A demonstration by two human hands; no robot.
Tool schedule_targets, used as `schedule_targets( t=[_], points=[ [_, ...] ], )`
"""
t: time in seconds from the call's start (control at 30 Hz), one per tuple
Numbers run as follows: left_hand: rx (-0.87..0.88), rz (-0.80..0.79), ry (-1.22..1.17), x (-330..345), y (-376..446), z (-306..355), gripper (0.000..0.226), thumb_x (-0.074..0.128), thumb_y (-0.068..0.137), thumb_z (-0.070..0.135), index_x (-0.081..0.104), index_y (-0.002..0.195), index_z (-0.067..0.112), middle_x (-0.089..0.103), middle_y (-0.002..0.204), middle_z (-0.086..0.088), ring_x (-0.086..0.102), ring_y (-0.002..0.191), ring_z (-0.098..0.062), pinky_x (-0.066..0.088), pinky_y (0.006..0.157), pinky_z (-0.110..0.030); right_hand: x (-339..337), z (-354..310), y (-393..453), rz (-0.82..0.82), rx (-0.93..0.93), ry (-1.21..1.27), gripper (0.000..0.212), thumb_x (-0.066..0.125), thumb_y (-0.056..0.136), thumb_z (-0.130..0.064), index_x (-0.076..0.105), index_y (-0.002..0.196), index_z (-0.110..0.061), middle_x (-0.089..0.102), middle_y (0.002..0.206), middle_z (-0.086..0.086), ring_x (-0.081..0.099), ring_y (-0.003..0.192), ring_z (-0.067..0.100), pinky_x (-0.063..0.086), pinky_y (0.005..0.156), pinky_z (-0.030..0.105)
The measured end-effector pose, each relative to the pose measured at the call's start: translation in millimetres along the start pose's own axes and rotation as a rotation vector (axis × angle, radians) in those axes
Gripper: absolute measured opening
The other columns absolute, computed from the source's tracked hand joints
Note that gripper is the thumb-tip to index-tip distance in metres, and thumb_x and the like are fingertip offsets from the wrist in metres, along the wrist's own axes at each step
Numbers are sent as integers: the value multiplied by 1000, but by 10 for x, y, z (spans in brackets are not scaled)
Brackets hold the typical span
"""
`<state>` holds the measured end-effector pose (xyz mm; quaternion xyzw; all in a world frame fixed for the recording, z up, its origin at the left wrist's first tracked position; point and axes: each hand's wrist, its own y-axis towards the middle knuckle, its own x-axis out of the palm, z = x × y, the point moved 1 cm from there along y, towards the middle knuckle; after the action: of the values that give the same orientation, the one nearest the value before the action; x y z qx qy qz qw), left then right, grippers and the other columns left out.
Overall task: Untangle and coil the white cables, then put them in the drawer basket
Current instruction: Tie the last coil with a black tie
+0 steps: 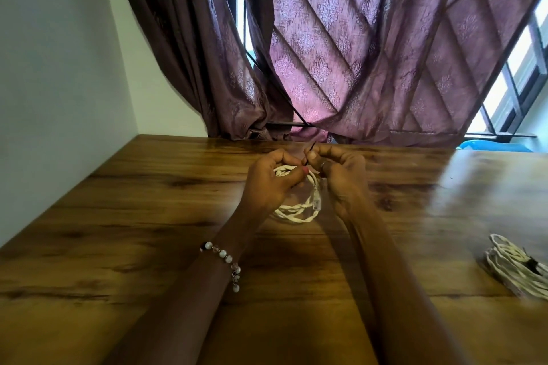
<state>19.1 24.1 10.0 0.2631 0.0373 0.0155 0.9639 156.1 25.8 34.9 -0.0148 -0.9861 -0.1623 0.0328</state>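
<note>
A coiled white cable (292, 212) hangs in a loop just above the wooden table (148, 216), held between both hands. My left hand (271, 179) grips the top of the coil, fingers curled round it. My right hand (341, 172) pinches a thin black tie (310, 151) that sticks up above the coil's top. The cable's clear plug (316, 204) dangles inside the loop. A second bundle of white cable (516, 271) lies on the table at the right edge, bound with a dark tie. No drawer basket is in view.
Purple patterned curtains (341, 53) hang behind the table's far edge, with a barred window (516, 74) at right. A white wall (59, 53) borders the table on the left. A blue object (486, 146) shows past the far right edge.
</note>
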Motion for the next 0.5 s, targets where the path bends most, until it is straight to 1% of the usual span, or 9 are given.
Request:
schedule_targets(
  t=[0.03, 0.1, 0.2, 0.3, 0.37, 0.43, 0.5],
  points=[
    [30, 17, 26, -20, -3, -13, 9, 74, 79, 11, 65, 80, 12, 71, 81, -4, 67, 75, -17, 54, 69, -33, -3, -18, -9, -19, -13, 11, 28, 52, 85, 13, 66, 83, -11, 69, 58, -12, 64, 55, -2, 52, 53, 13],
    [63, 54, 50, -53, -3, -20, 15, 76, 76, 13, 65, 86, 11, 72, 87, -5, 68, 81, -19, 55, 74, -39, 0, -63, -27, -36, -28, 40, 26, 54, 84, 14, 66, 82, -10, 69, 57, -12, 64, 54, -2, 52, 54, 12],
    [129, 47, 104, -89, 8, -3, 26, 77, 74, 16, 64, 97, 14, 72, 89, -2, 69, 83, -15, 57, 76, -40, -27, -74, -24, -12, -50, 98, 15, 69, 75, 8, 70, 83, -5, 72, 64, -3, 66, 59, 6, 52, 59, 18],
    [245, 60, 295, -152, 24, -11, 30, 74, 73, 27, 64, 100, 19, 73, 90, 3, 69, 81, -9, 56, 72, -37, -30, -66, -37, -6, -102, 27, 16, 74, 71, 8, 71, 86, 3, 73, 67, -3, 65, 62, 4, 48, 56, 14],
    [306, 89, 396, -184, 10, 5, 35, 69, 72, 38, 64, 100, 18, 73, 88, 5, 67, 78, -8, 54, 66, -32, -29, -57, -29, -16, -114, -19, 18, 74, 71, 9, 71, 88, 4, 72, 69, -1, 64, 62, 4, 47, 55, 12],
    [351, 112, 463, -196, -9, 35, 40, 64, 71, 44, 63, 100, 18, 72, 86, 7, 65, 75, -7, 51, 63, -31, -26, -54, -17, -31, -96, -83, 16, 75, 71, 8, 72, 86, 3, 71, 72, 5, 63, 62, 6, 47, 55, 14],
    [372, 116, 513, -205, -8, 41, 40, 65, 71, 44, 62, 101, 18, 73, 87, 8, 66, 74, -9, 51, 62, -32, -19, -44, -12, -47, -60, -154, 13, 75, 72, 7, 72, 83, 2, 70, 73, 11, 60, 60, 9, 47, 54, 18]
  ],
)
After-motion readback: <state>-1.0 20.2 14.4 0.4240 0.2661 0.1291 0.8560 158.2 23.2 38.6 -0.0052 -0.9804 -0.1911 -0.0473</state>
